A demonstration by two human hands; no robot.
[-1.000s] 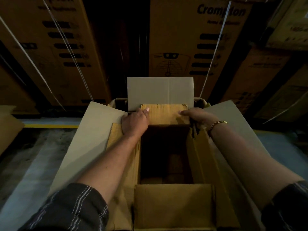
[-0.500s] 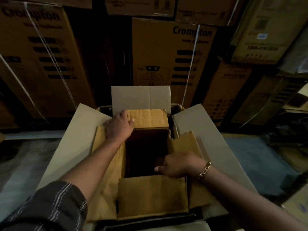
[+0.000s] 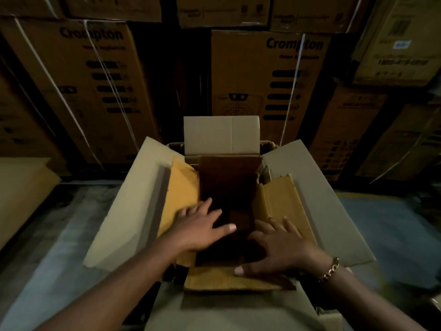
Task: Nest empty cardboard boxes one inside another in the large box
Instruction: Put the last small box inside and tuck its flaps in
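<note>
With the left hand [image 3: 202,231] now brought down from frame centre beside the right hand [image 3: 281,249] at lower centre, both with fingers spread flat and gripping nothing, the smaller box [image 3: 281,197] sits inside the large box [image 3: 133,201], apparently seated.

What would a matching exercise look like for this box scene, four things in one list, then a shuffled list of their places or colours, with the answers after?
Things:
1. left hand
2. right hand
3. large box's far flap
4. inner box's left flap

Descriptions:
A. pale grey, standing upright
B. chain bracelet at its wrist
C. yellow-brown, folded outward next to a grey side flap
D. fingers spread, thumb over the inner box's opening

Pairs: 1-D, 2-B, 3-A, 4-C.
</note>
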